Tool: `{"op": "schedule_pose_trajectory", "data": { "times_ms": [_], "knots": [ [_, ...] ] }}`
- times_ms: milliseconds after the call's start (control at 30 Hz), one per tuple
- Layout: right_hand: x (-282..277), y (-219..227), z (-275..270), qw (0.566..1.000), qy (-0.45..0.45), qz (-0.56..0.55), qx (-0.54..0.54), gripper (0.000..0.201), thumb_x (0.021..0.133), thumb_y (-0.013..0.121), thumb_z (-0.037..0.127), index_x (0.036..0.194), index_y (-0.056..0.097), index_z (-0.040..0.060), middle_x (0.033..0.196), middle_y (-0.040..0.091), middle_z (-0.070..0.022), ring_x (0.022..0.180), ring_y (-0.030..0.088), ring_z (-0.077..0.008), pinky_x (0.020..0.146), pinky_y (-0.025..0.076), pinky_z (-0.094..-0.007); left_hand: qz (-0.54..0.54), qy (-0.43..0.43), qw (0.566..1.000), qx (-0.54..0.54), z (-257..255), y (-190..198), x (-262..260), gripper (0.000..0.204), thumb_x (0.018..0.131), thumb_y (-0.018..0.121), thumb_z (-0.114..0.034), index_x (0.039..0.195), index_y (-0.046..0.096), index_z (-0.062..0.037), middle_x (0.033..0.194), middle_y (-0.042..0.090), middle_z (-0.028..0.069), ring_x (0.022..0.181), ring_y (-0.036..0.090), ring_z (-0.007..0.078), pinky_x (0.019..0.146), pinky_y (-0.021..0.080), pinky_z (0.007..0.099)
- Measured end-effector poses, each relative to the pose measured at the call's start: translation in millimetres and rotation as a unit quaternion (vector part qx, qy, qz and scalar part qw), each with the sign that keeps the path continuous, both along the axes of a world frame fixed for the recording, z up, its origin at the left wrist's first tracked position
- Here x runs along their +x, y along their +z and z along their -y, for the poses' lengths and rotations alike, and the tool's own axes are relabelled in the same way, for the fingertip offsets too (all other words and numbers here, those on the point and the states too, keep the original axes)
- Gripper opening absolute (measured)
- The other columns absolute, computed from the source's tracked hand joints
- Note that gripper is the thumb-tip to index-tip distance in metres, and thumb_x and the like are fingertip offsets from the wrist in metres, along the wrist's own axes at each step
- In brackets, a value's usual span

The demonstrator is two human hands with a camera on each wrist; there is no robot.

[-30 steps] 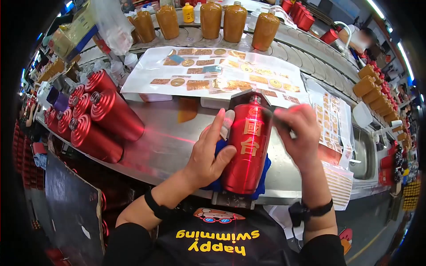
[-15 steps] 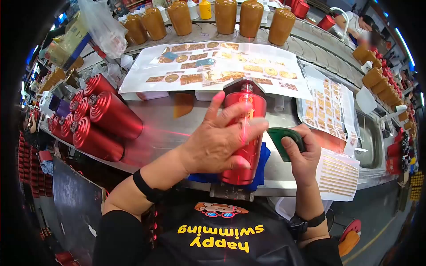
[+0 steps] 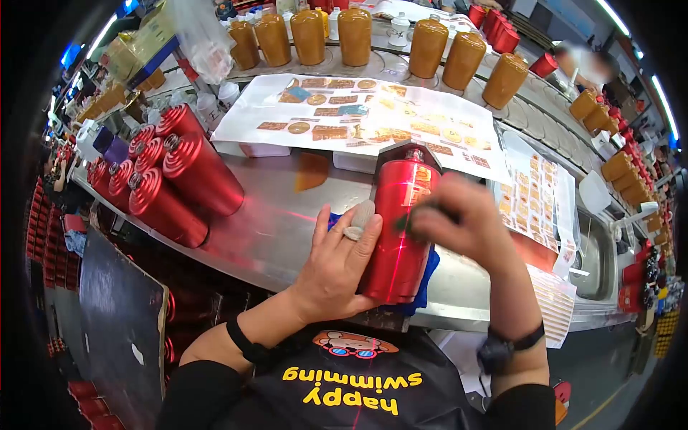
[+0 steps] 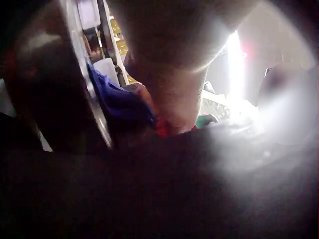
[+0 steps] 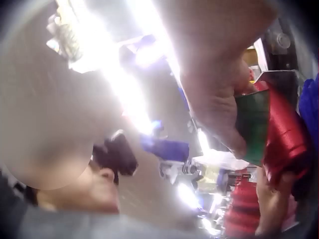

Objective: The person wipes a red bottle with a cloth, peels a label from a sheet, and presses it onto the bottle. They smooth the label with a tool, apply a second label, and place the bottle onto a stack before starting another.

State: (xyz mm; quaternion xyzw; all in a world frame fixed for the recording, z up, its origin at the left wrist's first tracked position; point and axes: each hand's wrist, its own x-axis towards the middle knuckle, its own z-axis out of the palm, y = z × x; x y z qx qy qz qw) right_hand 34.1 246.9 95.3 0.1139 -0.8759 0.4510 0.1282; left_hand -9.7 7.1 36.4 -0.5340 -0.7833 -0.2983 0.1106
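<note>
A red bottle (image 3: 394, 261) with gold characters near its shoulder lies tilted, neck away from me, in a dark holder (image 3: 388, 152). Blue cloth (image 3: 428, 278) shows beneath it, and again as a blue fold (image 4: 122, 102) in the left wrist view. My left hand (image 3: 333, 269) rests along the bottle's left side, thumb against it, pale covers on two fingertips. My right hand (image 3: 466, 215), blurred, pinches a green scraper over the bottle's front. In the right wrist view this flat green scraper (image 5: 252, 127) overlaps the red bottle (image 5: 286, 142).
Several red bottles (image 3: 204, 172) stand at the left on the metal counter (image 3: 276, 233). White sheets of gold stickers (image 3: 244, 118) lie behind the holder and to the right. Brown bottles (image 3: 356, 39) line the conveyor at the back. A sink (image 3: 596, 265) is at the right.
My left hand first spread across the bottle's front, then drew back to its left side. My right hand, lately held off to the right with the scraper, is now over the bottle's front.
</note>
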Motion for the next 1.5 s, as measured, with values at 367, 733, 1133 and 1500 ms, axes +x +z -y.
{"op": "schedule_pose_trajectory", "data": {
  "times_ms": [367, 733, 1133, 1500],
  "knots": [
    [-21, -2, -2, 0.97, -0.194, -0.121, 0.089, 0.018, 0.075, 0.074, 0.005, 0.092, 0.069, 0.0078, 0.08, 0.062, -0.0081, 0.077, 0.061, -0.0278, 0.073, 0.05, -0.0371, 0.027, -0.026, 0.998, 0.043, 2, -17, -4, 0.105, 0.072, 0.078, -0.047, 0.148, 0.03, 0.0069, 0.135, 0.051, 0.0283, 0.128, 0.046, 0.0477, 0.111, 0.018, 0.067],
    [32, -29, -40, 0.958, -0.276, -0.075, -0.017, 0.029, 0.093, 0.062, 0.012, 0.12, 0.06, 0.0028, 0.102, 0.068, -0.011, 0.082, 0.062, -0.0152, 0.076, 0.05, -0.0294, -0.021, -0.131, 0.991, 0.009, -15, 2, -55, 0.088, 0.088, 0.04, -0.073, 0.151, 0.035, -0.0113, 0.151, 0.041, 0.0162, 0.145, 0.022, 0.0405, 0.116, 0.009, 0.0598],
    [-125, -66, -194, 0.845, -0.23, 0.121, 0.468, 0.05, 0.082, 0.051, -0.006, 0.122, 0.069, 0.017, 0.146, 0.047, -0.0153, 0.132, 0.047, -0.0357, 0.106, 0.043, -0.0404, 0.051, -0.074, 0.995, 0.046, -21, 1, -70, 0.073, 0.095, 0.043, -0.061, 0.147, 0.042, -0.0111, 0.119, 0.066, 0.0136, 0.138, 0.034, 0.0385, 0.112, 0.018, 0.0631],
    [-146, -73, -259, 0.834, -0.406, 0.158, 0.337, 0.038, 0.087, 0.065, 0.038, 0.1, 0.073, 0.0032, 0.113, 0.066, -0.024, 0.104, 0.063, -0.0405, 0.094, 0.048, -0.0458, 0.098, -0.102, 0.988, 0.063, -16, -8, -72, 0.071, 0.092, 0.053, -0.057, 0.145, 0.046, -0.0098, 0.136, 0.055, 0.0182, 0.132, 0.042, 0.044, 0.11, 0.028, 0.0615]
  ]
}}
